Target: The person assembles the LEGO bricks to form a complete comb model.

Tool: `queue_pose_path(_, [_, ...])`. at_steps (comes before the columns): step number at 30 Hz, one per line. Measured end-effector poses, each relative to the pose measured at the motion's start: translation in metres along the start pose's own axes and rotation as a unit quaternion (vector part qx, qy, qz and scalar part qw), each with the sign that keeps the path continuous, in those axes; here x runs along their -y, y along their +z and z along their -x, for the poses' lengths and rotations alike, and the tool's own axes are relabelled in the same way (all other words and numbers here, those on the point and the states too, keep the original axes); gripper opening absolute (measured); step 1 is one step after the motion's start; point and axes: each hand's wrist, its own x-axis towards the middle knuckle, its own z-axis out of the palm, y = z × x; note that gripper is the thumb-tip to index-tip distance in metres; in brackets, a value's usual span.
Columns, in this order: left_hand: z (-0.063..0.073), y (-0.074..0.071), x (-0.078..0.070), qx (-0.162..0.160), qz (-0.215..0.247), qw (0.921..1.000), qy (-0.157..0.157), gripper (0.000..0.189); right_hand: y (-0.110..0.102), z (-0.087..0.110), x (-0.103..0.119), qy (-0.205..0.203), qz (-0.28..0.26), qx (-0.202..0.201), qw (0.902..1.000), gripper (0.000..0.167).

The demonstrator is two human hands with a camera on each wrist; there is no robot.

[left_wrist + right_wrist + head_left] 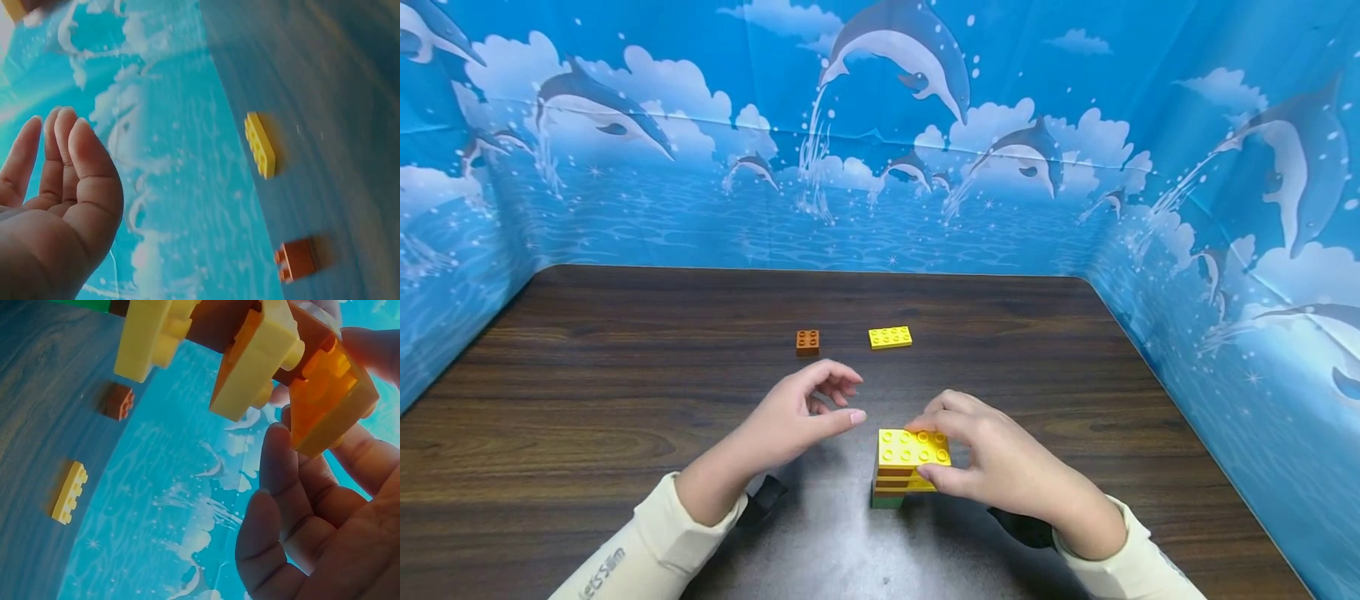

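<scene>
A stepped tower of toy building bricks stands on the near part of the table, with a green brick (887, 502) at its foot. Yellow plates alternate with brown bricks (219, 324) up the tower, the yellow ones jutting to one side. My right hand (996, 450) pinches the top yellow plate (898, 448) by its right end, thumb on the near side and fingers at the far edge. Left of the tower, my left hand (801, 412) hovers with nothing in it, its fingers loosely bent and its thumb pointing toward the bricks.
Farther back on the dark wood table (625, 400) lie a small brown brick (807, 342) and, to its right, a loose yellow plate (890, 337). A blue dolphin-print curtain (880, 217) encloses the table's back and sides.
</scene>
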Motion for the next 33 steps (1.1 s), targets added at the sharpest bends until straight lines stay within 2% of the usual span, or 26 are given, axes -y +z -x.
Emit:
queue_pose_path(9, [-0.021,-0.026,0.012,-0.077,-0.01,0.997,-0.003,0.037,0.0,-0.001,0.0,0.021,0.005,0.003,0.9998,0.037])
queue_pose_path(14, [-0.037,-0.041,0.027,-0.1,-0.037,0.9937,-0.036,0.039,0.0,0.0,0.0,0.019,0.002,0.003,0.9998,0.037])
queue_pose_path(21, [-0.056,-0.053,0.051,-0.094,-0.058,0.9909,-0.077,0.041,0.0,-0.001,0.001,0.024,-0.003,0.01,0.9997,0.037])
queue_pose_path(27, [-0.066,-0.059,0.064,-0.081,-0.086,0.9879,-0.1,0.043,0.0,-0.001,0.001,0.025,-0.003,0.012,0.9996,0.037])
queue_pose_path(33, [-0.077,-0.064,0.074,-0.062,-0.133,0.9818,-0.12,0.048,0.0,-0.002,0.001,0.024,0.0,0.012,0.9996,0.038])
